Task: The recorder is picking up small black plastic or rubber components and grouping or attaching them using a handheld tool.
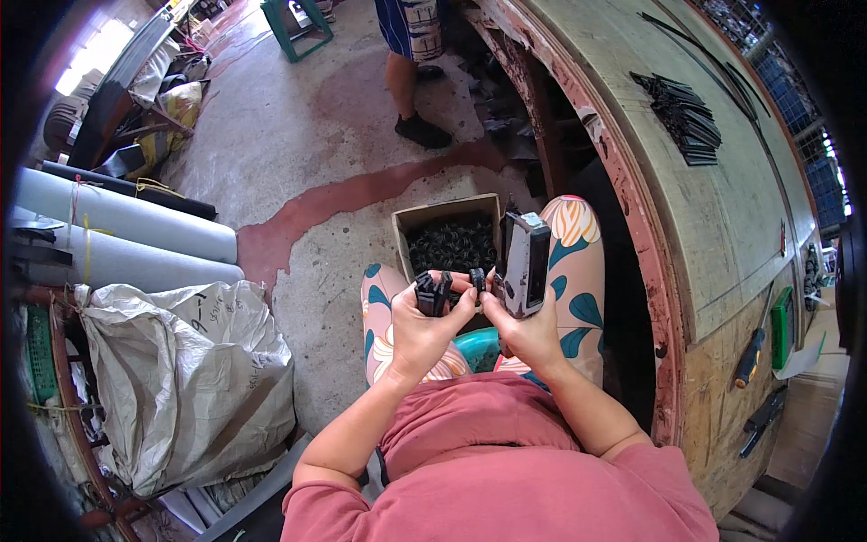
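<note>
Above my lap, my left hand (417,341) is closed around several black pieces, apparently plastic or rubber; their exact kind is unclear. The fingertips of both hands meet at a small black ring-shaped part (477,279). My right hand (533,341) also grips a boxy grey-and-black tool (524,264), which stands upright out of the palm. Just beyond my hands, between my knees, a cardboard box (447,209) contains many small black curled parts (450,246). Part of a teal seat or basin (479,348) shows under my wrists.
A workbench (632,190) runs along my right, bearing a bundle of black strips (679,117), a screwdriver (751,357) and a green case (782,327). To the left are a white sack (190,379) and pale rolls (135,217). Another person's leg (403,86) and a green stool (291,50) are ahead.
</note>
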A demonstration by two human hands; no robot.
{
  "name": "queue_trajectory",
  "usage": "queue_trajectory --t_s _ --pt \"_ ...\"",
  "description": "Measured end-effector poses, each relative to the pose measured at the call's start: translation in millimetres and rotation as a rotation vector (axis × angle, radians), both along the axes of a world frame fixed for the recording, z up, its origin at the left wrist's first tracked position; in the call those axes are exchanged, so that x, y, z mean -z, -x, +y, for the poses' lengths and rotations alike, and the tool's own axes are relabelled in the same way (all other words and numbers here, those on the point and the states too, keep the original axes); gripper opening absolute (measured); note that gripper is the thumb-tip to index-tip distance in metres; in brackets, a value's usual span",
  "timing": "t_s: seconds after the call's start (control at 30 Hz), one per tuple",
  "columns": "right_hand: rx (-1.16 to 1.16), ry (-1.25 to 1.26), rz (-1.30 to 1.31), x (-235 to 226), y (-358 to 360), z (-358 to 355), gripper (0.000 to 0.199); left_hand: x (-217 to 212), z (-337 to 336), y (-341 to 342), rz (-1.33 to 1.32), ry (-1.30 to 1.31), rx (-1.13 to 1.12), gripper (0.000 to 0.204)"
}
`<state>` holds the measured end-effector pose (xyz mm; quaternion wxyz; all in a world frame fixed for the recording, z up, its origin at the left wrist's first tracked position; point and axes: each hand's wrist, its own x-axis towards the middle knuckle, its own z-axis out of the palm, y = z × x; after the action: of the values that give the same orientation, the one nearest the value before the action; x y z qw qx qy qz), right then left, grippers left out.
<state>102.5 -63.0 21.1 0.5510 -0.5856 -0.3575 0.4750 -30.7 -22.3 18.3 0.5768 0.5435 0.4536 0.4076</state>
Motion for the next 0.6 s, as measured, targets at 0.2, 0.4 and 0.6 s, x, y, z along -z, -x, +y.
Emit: queue_trajectory --t_s 0.2,0.4,0.6 --pt "-0.066 -0.036 -0.088 7 1 1 0.021 -4 7 10 0.108 -0.033 -0.024 0.010" --pt "-0.346 -0.321 -0.612 12 -17 -6 0.044 -19 40 57 0.306 -0.035 0.014 0.009" --pt "-0.468 -0.322 -0.758 23 -12 -11 0.050 -60 49 80 0.537 -0.063 0.156 0.011"
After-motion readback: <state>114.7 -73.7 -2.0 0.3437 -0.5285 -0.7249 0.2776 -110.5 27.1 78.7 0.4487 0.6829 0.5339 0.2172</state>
